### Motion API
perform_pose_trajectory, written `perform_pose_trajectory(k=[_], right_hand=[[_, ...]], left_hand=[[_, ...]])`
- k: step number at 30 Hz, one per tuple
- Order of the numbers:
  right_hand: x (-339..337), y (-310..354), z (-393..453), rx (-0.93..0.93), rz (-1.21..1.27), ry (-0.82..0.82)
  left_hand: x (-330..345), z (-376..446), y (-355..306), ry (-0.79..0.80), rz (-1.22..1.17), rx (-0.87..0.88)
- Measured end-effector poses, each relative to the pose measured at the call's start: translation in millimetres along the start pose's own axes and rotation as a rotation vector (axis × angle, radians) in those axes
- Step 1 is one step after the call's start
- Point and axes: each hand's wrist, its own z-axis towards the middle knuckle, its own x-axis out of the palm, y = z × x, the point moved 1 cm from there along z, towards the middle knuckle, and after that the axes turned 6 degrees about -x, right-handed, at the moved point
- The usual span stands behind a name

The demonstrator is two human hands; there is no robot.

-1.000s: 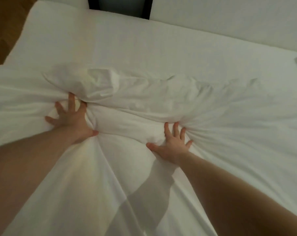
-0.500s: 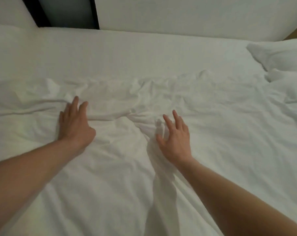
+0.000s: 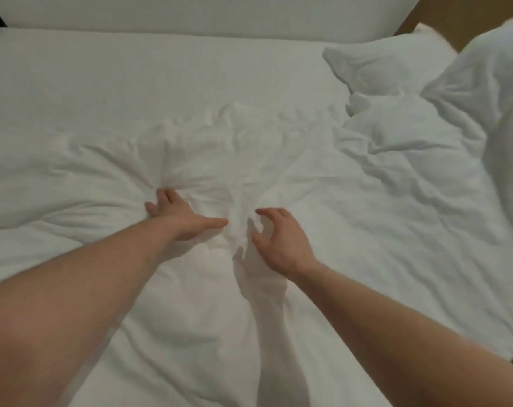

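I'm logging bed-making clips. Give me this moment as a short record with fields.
setting: white bed, seen from above
cover: duvet, crumpled, bunched just ahead of the hands
left hand: fingers spread, pressing on the duvet
right hand: fingers loosely curled, holding nothing; contact with the duvet unclear
pillow: far right of the bed

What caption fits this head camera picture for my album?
Left hand presses the rumpled white duvet while the right hand hovers just above.
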Motion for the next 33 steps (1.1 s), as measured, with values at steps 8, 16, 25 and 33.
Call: perform_pose_trajectory(k=[8,16,25,33], right_hand=[[-95.8,-73.3,147.2,-0.028,-0.194,-0.122],[-73.9,-60.8,261.3,-0.036,-0.392,0.252],[-53.9,-27.1,294.2,-0.41,-0.014,-0.354],[-25.5,-58.1,244.1,-0.299,-0.033,-0.045]], left_hand=[[44.4,36.0,-31.8,0.078,0.008,-0.234],[41.1,89.7,-55.4,0.124,0.037,-0.387],[37.2,99.0,-55.8,0.153,0.012,-0.385],[38.8,101.5,-56.6,0.141,0.051,-0.394]])
